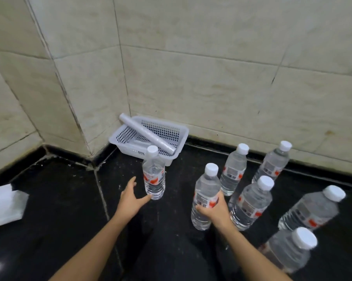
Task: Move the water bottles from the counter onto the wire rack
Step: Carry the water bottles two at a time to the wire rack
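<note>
We grasp clear plastic water bottles (pixel 206 185) on a black counter (pixel 55 209).
Right grip (pixel 215 209) wraps 1 mid-label; left grip (pixel 133 196) open beside another. Likely heavy, slippery.

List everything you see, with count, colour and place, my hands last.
counter: one, black, across the foreground.
wall tiles: beige, behind the counter.
basket: one, white perforated plastic, in the counter's corner.
roll: one, whitish, slanted across the basket.
water bottles: seven, clear with white caps and red-marked labels, upright on the counter.
lone bottle: one of the seven, apart at the left, in front of the basket.
white packet: one, at the counter's left edge.
left hand: open, fingers spread beside the lone bottle.
right hand: grips the leftmost bottle of the right-hand group.
</note>
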`<state>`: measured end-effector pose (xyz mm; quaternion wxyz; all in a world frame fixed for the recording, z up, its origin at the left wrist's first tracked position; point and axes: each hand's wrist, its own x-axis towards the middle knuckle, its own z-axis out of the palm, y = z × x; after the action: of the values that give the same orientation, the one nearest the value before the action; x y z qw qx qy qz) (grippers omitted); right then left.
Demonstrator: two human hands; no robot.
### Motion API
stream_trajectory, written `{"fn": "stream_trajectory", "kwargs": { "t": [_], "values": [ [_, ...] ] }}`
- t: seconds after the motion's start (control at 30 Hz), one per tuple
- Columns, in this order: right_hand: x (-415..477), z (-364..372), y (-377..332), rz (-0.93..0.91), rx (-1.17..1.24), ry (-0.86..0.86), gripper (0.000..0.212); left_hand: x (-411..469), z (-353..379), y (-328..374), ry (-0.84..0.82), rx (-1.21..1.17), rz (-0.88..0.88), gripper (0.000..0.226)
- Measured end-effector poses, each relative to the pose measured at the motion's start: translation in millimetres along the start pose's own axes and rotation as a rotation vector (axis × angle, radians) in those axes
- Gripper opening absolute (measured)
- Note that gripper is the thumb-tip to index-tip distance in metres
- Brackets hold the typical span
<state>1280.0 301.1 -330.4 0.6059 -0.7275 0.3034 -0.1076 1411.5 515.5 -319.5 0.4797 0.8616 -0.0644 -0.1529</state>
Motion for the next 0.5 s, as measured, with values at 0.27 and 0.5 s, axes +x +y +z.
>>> {"fn": "stream_trajectory", "kwargs": {
  "t": [0.27, 0.5],
  "values": [
    [4.3, 31.1, -3.8, 0.053, -0.037, 0.259, 0.067, 59.4, -12.3, 0.2, -0.35, -0.181, 0.144, 0.118],
    [0.3, 53.8, -11.9, 0.13, -0.112, 0.328, 0.062, 82.9, 3.1, 10.5, -0.416, -0.32, 0.238, 0.105]
  ]
}}
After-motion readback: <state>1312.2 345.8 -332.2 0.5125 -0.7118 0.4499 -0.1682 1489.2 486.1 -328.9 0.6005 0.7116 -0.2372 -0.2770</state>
